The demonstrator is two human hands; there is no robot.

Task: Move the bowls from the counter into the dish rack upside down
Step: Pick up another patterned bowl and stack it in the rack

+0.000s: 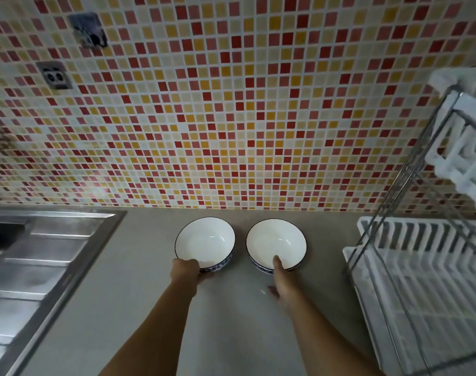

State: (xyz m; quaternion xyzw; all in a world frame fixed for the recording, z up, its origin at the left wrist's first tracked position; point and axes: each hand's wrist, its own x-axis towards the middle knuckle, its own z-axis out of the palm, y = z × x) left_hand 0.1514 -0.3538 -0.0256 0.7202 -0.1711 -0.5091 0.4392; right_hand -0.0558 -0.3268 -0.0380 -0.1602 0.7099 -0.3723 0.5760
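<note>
Two white bowls sit upright and empty on the counter (139, 308) near the tiled wall (231, 104), just apart. The left hand (186, 270) grips the left bowl (205, 244) at its near rim; the right hand (281, 278) pinches the right bowl (276, 244), thumb inside. Bare counter lies between sink (41, 267) and rack (426, 294).

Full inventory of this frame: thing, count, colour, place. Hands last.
bowls: 2, white with dark rim, upright side by side on the counter; left bowl, right bowl
counter: 1, grey, centre
sink: 1, steel, left
dish rack: 1, white with metal frame, right
tiled wall: 1, red, yellow and cream, behind
sockets: 2, grey, upper left
hands: left hand on left bowl's near rim; right hand on right bowl's near rim
</note>
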